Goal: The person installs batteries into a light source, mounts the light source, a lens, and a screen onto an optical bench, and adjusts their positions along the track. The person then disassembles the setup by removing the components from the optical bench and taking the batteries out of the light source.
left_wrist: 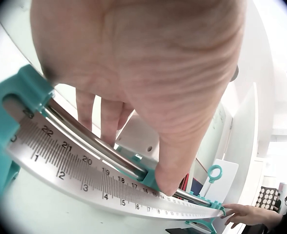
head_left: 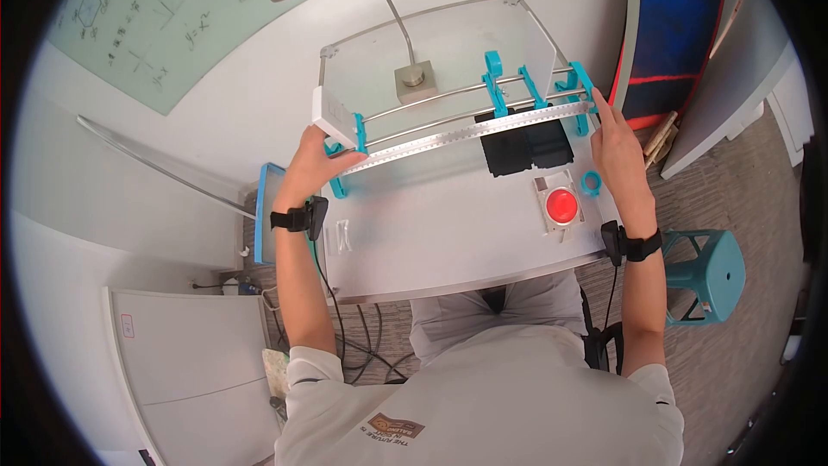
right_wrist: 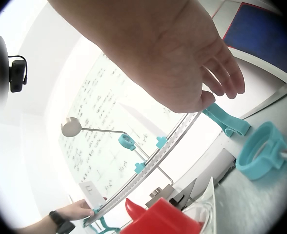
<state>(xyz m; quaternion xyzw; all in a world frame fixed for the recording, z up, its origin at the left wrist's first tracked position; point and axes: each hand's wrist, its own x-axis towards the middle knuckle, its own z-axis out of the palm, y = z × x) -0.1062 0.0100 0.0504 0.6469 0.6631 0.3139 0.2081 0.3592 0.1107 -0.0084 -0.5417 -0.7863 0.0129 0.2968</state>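
A rail bench with teal stands, metal rods and a long ruler [head_left: 466,135] stretches across the desk. My left hand [head_left: 312,166] is at its left end, fingers behind a white box [head_left: 333,116] on a teal mount. In the left wrist view the left thumb [left_wrist: 169,178] presses down by the rod, with the box between thumb and fingers. At the other end my right hand [head_left: 617,160] has its fingers extended along the right teal stand [head_left: 580,78]. The right wrist view shows its thumb [right_wrist: 208,99] right at the ruler's end. Two teal holders [head_left: 493,86] [head_left: 533,88] sit on the rods.
A red push button [head_left: 561,205] on a clear base and a teal ring [head_left: 591,183] lie at the desk's right. Black pieces [head_left: 526,148] lie under the ruler. Behind the rail stands a desk lamp [head_left: 416,78]. A teal stool [head_left: 707,276] is on the right.
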